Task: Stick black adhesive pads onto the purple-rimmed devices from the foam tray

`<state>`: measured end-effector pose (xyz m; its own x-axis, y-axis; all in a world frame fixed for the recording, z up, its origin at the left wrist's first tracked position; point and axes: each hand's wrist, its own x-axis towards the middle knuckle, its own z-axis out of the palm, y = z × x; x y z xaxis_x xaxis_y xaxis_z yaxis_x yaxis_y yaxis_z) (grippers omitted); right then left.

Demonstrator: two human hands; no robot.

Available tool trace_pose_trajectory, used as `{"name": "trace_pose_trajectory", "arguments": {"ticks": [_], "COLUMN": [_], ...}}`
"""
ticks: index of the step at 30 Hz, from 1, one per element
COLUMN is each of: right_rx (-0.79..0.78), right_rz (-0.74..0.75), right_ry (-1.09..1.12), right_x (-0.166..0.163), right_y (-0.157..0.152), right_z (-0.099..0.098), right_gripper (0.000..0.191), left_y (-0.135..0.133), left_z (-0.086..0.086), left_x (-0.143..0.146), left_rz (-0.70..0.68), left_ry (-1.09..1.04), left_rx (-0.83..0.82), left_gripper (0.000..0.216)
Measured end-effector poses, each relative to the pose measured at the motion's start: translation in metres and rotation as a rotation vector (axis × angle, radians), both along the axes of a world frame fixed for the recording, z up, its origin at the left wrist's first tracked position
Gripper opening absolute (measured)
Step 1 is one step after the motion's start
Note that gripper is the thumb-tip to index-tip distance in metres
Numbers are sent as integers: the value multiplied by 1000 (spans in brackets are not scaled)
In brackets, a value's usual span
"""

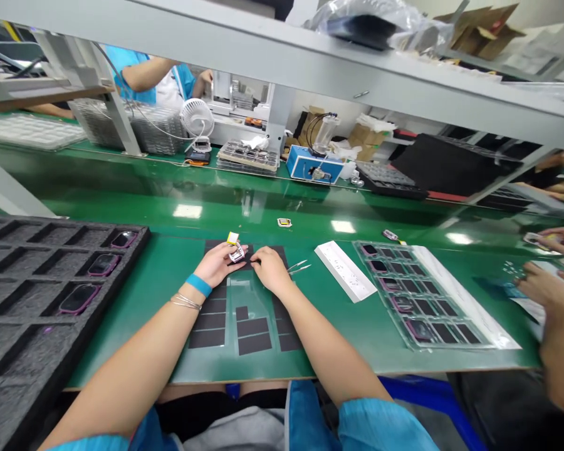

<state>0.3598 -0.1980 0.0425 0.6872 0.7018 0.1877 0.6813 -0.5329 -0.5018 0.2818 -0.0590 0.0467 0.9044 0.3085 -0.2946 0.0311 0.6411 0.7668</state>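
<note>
My left hand [215, 265] is closed around a small, pale purple watch case [237, 253]; a yellow and white tab [233, 238] sticks up beside it. Just to the right, my right hand [269, 268] has its fingertips pinched together over dark adhesive pieces. Whatever lies in that pinch is too small to make out. A pair of metal tweezers [299, 268] shows beyond the right hand, points outward; whether the hand holds it is hidden. Under both hands lies a clear sheet [232, 294] with several black rectangular pieces [254, 336].
A black foam tray [70, 250] with purple-framed watches stands left. To the right are a white box strip [345, 271] and a clear tray [408, 294] of watch parts. A co-worker's hands [548, 285] are at far right. A grey shelf beam [282, 47] crosses overhead.
</note>
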Motion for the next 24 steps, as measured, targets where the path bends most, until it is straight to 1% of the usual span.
{"name": "trace_pose_trajectory", "arguments": {"ticks": [6,9,12,16,18,21,24], "right_rx": [-28,-30,-31,-8,54,230,446], "right_rz": [21,36,70,141,195,228,200], "right_ry": [34,38,17,-42,-93,-143,-58], "right_x": [13,18,17,9,3,-6,-10], "right_y": [6,10,12,5,-3,-19,-32], "right_z": [2,0,-4,-8,-6,3,13], "right_gripper": [9,15,17,10,7,7,6], "left_y": [-2,-3,-3,-4,-4,-5,-7], "left_z": [2,1,0,1,2,2,5], "left_x": [2,2,2,2,2,2,0], "left_rz": [48,62,67,67,70,75,72], "left_ry": [21,22,31,35,35,36,40], "left_rx": [-28,-32,-24,-17,-14,1,45], "left_gripper": [14,13,12,10,10,9,7]}}
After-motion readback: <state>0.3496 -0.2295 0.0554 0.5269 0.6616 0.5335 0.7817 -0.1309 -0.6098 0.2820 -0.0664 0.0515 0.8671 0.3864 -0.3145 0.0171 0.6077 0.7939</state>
